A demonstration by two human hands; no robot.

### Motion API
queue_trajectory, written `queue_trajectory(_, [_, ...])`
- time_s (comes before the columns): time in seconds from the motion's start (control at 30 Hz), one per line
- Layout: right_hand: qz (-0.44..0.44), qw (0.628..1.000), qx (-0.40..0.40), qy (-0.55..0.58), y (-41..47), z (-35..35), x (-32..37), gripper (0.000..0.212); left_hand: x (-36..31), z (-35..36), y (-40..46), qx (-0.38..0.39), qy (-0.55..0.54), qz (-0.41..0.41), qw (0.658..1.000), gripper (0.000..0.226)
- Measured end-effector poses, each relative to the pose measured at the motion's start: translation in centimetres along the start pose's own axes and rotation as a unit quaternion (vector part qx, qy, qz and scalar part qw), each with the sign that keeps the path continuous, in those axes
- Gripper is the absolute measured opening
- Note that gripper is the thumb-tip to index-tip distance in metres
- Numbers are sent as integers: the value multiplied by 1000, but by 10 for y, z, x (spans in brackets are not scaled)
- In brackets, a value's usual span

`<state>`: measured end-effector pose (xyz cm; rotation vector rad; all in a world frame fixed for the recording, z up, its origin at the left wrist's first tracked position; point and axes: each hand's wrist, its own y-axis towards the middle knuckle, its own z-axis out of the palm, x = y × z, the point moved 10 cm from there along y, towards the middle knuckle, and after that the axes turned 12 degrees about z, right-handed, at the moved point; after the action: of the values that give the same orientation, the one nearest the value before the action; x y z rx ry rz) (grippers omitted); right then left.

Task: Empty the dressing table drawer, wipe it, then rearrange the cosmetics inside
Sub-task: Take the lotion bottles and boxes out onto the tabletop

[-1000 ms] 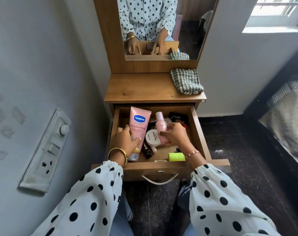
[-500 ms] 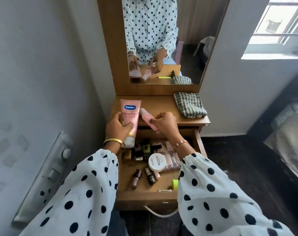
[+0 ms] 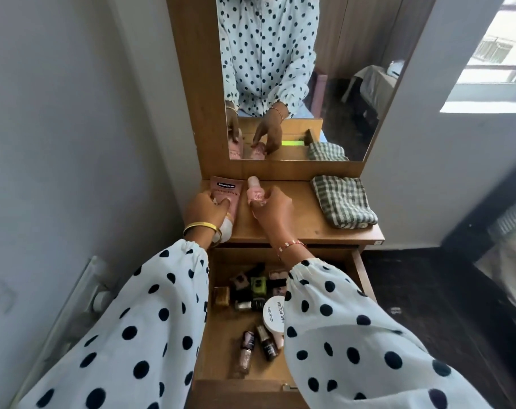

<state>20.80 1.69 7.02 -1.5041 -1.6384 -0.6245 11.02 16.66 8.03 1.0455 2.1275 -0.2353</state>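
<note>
2 items sit on the table point(image 3: 304, 222) under your hands: left hand point(image 3: 205, 212) fingers curl round the pink tube point(image 3: 224, 196), right hand point(image 3: 273, 212) fingers pinch the pink bottle point(image 3: 255, 191); behind them, the drawer point(image 3: 221, 338) holds nail polishes.

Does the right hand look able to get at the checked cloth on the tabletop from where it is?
Probably yes: the right hand grips the pink bottle, but bare tabletop lies between it and the checked cloth.

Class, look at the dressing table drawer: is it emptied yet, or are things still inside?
Not emptied. The open drawer still holds nail polish bottles and a white round tub.
</note>
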Motion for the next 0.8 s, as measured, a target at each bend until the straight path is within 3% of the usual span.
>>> queue_trajectory(0.37, [-5,999,23,-26,11,6,0,37,-3,4,7,19,15,10,1000,41])
queue_trajectory(0.5, [-50,998,-13,-28,1,-17,0,23,-23,-14,-11,-62,-17,78,995,37])
queue_trajectory(0.63, [-113,992,-62,12,-26,-49,-6,22,-52,-32,-63,-177,-70,202,961,31])
queue_trajectory(0.73, [-123,991,-26,39,-49,-56,-23,17,-61,-19,-100,-154,-138,253,945,25])
queue_trajectory(0.8, [-101,995,12,5,-56,-51,-40,18,-51,-1,-114,-115,-177,225,951,25])
